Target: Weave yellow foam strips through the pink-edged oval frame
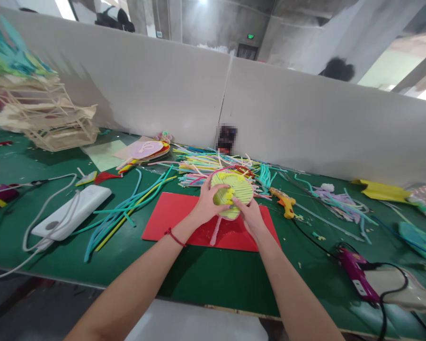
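A round yellow-green fan (243,188) with a striped face, a pink rim and a pink handle (216,232) is held up in front of me. Bright yellow pieces (230,195) sit on its face. My left hand (210,200) grips the left edge, its thumb and fingertips by the yellow pieces. On the lower right edge, my right hand (249,214) is closed with its thumb pressing on the face near those pieces. Below both hands a red board (170,219) lies on the green table. The far fingers of both hands are hidden behind the fan.
Bundles of coloured pipe cleaners (195,168) lie behind the board, with more blue and yellow strips (128,215) to the left. A yellow glue gun (286,202) rests at right, its cord running to a purple power strip (357,272). A white power strip (73,213) stands left.
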`<state>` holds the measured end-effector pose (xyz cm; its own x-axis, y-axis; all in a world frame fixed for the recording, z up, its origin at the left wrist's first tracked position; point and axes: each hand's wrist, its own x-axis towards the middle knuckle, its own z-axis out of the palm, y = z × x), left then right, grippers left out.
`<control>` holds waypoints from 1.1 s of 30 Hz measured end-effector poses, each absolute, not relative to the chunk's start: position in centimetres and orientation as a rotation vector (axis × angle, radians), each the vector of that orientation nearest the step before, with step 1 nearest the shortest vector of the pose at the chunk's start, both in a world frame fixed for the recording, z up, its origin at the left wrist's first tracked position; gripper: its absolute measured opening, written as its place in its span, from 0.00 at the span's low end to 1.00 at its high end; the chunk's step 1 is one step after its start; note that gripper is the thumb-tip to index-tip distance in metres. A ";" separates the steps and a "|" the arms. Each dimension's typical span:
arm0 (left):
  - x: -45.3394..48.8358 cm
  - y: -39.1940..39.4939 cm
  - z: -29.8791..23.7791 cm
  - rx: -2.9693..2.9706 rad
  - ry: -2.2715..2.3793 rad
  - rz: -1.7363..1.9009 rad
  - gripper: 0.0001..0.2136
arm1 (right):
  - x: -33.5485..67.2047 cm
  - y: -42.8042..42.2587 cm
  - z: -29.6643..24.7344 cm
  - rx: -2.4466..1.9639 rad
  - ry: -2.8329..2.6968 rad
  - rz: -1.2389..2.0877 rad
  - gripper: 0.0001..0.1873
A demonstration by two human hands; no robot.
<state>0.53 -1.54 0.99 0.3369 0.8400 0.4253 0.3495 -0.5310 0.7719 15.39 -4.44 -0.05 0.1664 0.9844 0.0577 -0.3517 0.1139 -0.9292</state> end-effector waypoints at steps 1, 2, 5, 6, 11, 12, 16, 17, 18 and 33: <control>0.6 -1.6 1.0 2.040 1.032 1.130 0.25 | 15.3 -4.4 -0.1 -0.944 -0.871 1.174 0.28; 0.6 -1.6 1.1 2.039 1.025 1.128 0.25 | 15.3 -4.4 -0.1 -0.944 -0.872 1.164 0.28; 0.6 -1.7 1.2 2.031 1.006 1.117 0.25 | 15.2 -4.3 -0.2 -0.952 -0.864 1.155 0.28; 0.6 -1.8 1.2 2.032 1.000 1.113 0.25 | 15.2 -4.3 -0.2 -0.952 -0.858 1.157 0.29; 0.6 -1.9 0.9 2.068 0.982 1.135 0.23 | 15.0 -4.2 -0.3 -0.944 -0.825 1.161 0.31; 0.6 -1.9 0.9 2.074 0.975 1.146 0.22 | 15.0 -4.2 -0.3 -0.944 -0.816 1.166 0.31; 0.7 -1.9 0.9 2.061 0.920 1.175 0.24 | 15.0 -4.2 -0.3 -0.926 -0.777 1.203 0.30; 0.7 -1.9 1.0 2.034 0.903 1.189 0.26 | 15.0 -4.2 -0.3 -0.922 -0.769 1.211 0.30; 0.8 -1.9 1.0 1.982 0.880 1.213 0.28 | 15.0 -4.2 -0.3 -0.919 -0.764 1.218 0.29; 1.0 -1.5 1.2 1.368 0.803 1.198 0.33 | 14.5 -4.5 -0.2 -0.957 -0.740 1.215 0.25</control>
